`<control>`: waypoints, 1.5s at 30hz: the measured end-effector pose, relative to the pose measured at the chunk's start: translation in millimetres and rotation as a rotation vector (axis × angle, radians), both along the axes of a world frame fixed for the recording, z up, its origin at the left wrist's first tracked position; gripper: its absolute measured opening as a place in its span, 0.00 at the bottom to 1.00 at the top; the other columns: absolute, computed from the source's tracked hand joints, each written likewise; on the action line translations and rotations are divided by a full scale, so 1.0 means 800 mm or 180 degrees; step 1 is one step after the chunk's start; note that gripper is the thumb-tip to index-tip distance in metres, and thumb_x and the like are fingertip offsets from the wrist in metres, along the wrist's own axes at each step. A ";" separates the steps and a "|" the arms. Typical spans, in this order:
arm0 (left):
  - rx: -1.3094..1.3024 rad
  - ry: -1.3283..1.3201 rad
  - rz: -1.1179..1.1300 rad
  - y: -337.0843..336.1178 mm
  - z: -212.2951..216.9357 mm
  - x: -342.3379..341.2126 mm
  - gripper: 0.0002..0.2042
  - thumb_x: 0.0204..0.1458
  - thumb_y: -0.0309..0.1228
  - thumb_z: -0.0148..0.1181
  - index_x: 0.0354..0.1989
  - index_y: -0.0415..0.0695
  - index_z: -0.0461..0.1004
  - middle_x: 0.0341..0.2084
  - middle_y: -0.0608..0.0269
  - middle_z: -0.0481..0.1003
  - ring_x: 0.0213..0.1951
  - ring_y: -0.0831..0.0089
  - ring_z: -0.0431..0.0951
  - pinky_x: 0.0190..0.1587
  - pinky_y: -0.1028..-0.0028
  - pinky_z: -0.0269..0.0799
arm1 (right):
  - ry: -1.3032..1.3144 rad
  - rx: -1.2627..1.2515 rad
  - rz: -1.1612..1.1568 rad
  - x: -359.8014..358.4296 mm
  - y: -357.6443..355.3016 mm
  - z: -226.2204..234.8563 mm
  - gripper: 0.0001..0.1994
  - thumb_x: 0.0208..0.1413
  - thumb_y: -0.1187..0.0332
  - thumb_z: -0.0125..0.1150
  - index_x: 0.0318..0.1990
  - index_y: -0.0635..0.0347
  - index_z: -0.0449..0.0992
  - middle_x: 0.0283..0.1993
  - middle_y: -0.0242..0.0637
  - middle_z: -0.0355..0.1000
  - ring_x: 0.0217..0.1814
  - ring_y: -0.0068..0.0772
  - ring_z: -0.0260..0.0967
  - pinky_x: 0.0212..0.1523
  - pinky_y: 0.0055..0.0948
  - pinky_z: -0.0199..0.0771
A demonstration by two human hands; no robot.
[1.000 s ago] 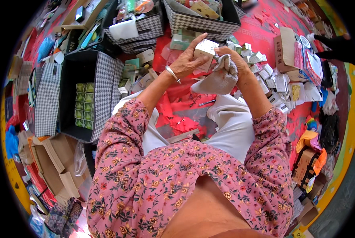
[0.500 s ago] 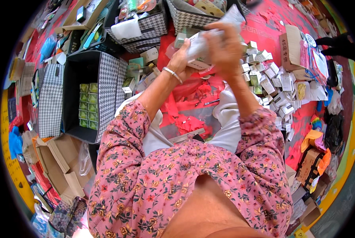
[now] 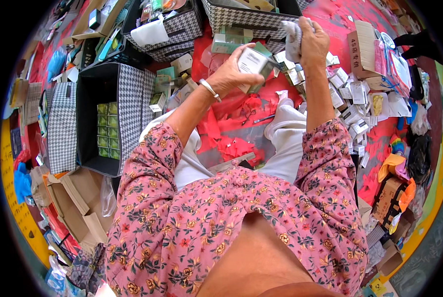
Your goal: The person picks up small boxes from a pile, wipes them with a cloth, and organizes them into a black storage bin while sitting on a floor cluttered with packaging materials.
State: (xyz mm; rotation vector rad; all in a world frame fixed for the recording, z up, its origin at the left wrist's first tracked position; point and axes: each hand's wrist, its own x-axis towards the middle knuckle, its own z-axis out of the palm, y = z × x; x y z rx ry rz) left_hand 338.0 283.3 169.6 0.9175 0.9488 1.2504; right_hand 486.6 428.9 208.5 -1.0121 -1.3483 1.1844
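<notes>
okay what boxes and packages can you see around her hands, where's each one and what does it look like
Small box: left hand holds it up; pale label face, dark green sides.
Grey cloth: gripped in right hand.
Loose white cartons: heaped on red floor, right.
Green packs: stacked inside houndstooth bin, left.

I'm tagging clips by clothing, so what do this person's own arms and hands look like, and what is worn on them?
Both arms wear loose pink sleeves printed with small red, yellow and dark flowers, ending around the elbows, so the forearms are bare. The left hand has a thin pale bangle at the wrist. The right hand is bare, with no glove or visible ring.
</notes>
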 end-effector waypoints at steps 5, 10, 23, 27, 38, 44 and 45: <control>0.0346 0.1647 -0.0008 0.002 0.002 0.002 0.41 0.27 0.35 0.69 0.53 0.36 0.53 0.38 0.54 0.67 0.41 0.67 0.70 0.44 0.71 0.67 | -0.1866 0.2142 0.1519 -0.046 -0.069 0.025 0.12 0.47 0.61 0.59 0.30 0.62 0.74 0.29 0.45 0.71 0.30 0.37 0.70 0.31 0.30 0.67; 0.1021 0.1542 0.0421 -0.007 0.009 0.003 0.45 0.27 0.30 0.69 0.57 0.40 0.46 0.37 0.56 0.68 0.40 0.70 0.71 0.40 0.74 0.69 | -0.1429 0.0351 0.0928 -0.028 -0.038 -0.015 0.14 0.45 0.62 0.59 0.30 0.67 0.74 0.25 0.47 0.71 0.26 0.36 0.70 0.31 0.31 0.68; -0.0812 -0.1682 0.0914 0.012 -0.021 -0.026 0.19 0.52 0.36 0.53 0.50 0.44 0.60 0.42 0.60 0.70 0.43 0.66 0.73 0.48 0.66 0.70 | -0.0429 0.0015 0.1548 -0.026 -0.061 -0.004 0.23 0.49 0.60 0.60 0.48 0.67 0.67 0.36 0.41 0.73 0.35 0.28 0.71 0.37 0.24 0.71; -0.0631 -0.2150 0.0332 0.010 -0.013 -0.026 0.20 0.53 0.43 0.50 0.51 0.45 0.62 0.43 0.61 0.70 0.47 0.69 0.70 0.50 0.65 0.67 | -0.2199 0.0859 0.1647 -0.033 -0.081 -0.015 0.25 0.49 0.64 0.58 0.54 0.64 0.63 0.43 0.42 0.70 0.42 0.28 0.68 0.43 0.26 0.68; -0.0018 0.0556 0.0623 0.012 -0.017 -0.034 0.49 0.21 0.28 0.72 0.57 0.37 0.46 0.48 0.54 0.61 0.49 0.68 0.64 0.53 0.73 0.60 | -0.0808 -0.0937 0.1466 -0.016 -0.055 -0.007 0.12 0.49 0.65 0.58 0.35 0.67 0.74 0.28 0.34 0.71 0.31 0.19 0.67 0.31 0.20 0.69; 0.0251 0.2104 0.0369 0.006 0.001 -0.020 0.47 0.20 0.37 0.72 0.55 0.37 0.54 0.43 0.55 0.67 0.46 0.69 0.67 0.50 0.74 0.62 | -0.1032 0.1457 0.1065 -0.040 -0.078 0.025 0.08 0.48 0.68 0.56 0.33 0.62 0.74 0.31 0.38 0.72 0.33 0.30 0.70 0.35 0.26 0.69; 0.0241 0.1991 0.0240 0.005 0.001 -0.018 0.47 0.20 0.34 0.71 0.55 0.37 0.54 0.44 0.56 0.66 0.47 0.69 0.67 0.50 0.74 0.62 | -0.1361 0.1790 0.1488 -0.044 -0.087 0.022 0.07 0.48 0.68 0.56 0.34 0.60 0.74 0.34 0.40 0.72 0.35 0.34 0.70 0.38 0.28 0.69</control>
